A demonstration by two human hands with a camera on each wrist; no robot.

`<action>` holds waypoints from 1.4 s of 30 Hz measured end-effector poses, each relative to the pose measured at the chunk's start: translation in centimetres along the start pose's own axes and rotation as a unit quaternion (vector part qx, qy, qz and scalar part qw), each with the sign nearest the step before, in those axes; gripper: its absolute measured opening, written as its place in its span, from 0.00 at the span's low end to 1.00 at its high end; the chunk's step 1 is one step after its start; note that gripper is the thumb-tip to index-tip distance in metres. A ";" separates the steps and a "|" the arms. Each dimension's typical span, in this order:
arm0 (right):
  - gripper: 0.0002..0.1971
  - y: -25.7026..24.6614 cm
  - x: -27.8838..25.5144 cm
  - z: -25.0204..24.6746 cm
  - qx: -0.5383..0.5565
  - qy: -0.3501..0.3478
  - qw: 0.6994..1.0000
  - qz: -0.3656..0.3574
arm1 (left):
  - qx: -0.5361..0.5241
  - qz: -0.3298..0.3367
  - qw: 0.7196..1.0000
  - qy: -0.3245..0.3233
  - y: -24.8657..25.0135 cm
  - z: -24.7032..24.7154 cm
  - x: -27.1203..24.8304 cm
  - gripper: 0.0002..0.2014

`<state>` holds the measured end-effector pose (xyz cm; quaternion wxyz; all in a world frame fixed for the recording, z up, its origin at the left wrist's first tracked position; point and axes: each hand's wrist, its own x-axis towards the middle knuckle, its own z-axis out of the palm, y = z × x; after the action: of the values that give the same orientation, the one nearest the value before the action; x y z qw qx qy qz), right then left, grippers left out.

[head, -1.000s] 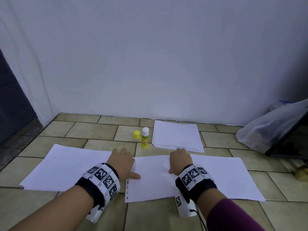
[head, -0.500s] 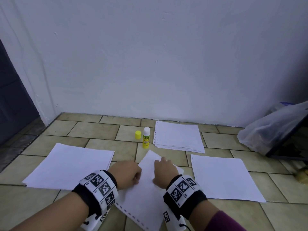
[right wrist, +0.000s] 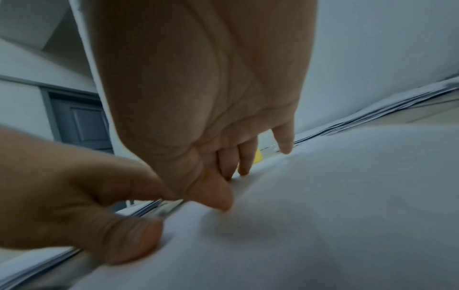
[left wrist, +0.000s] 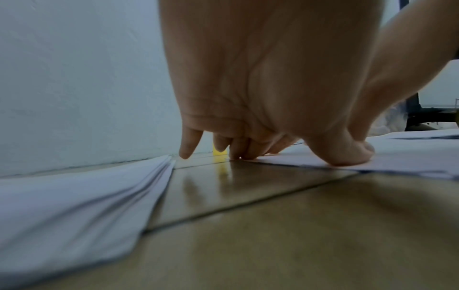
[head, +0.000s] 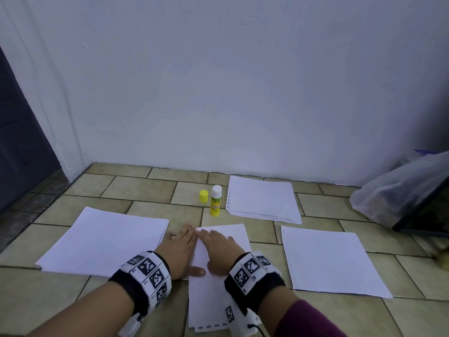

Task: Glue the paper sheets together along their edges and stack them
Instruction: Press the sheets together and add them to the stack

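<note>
on the tiled floor [head: 155, 195] right in front of you, the centre sheet [head: 220, 288] lies lengthwise, its punched edge toward you. your left hand [head: 181, 251] lies flat with fingers straight, thumb tip on the sheet's left edge and fingertips at its far corner. your right hand [head: 220, 249] is flat on the sheet too, fingers stretched forward and close together; neither hand pinches anything. the left wrist view shows the fingertips and thumb pressing down at the paper's edge.

as for progress, you look to be somewhere in the middle. the pile on the left [head: 107, 244] shows several layers at its edge, so i'd judge it to be the finished stack, though no glue line is visible to confirm that. a single sheet on the right [head: 330, 261] lies well apart. the far pile [head: 263, 199] by the wall [head: 218, 81] still holds several sheets, likely the supply.

the glue stick [head: 215, 200] stands upright with its yellow cap [head: 203, 196] off just beside it, ready. still left, by my reckoning: gluing and joining the centre and right sheets, stacking them, then working through the far pile.
</note>
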<state>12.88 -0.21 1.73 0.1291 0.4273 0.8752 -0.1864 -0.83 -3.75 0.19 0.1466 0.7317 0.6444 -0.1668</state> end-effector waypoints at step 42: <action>0.35 0.5 -0.5 0.0 0.014 -0.041 0.999 0.019 | 0.012 0.006 0.999 -0.037 -0.6 -0.3 -0.4 0.44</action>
<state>13.57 -0.27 1.82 0.1623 0.4373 0.8583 -0.2139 -1.50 -3.93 0.65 0.1631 0.7306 0.6320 -0.2004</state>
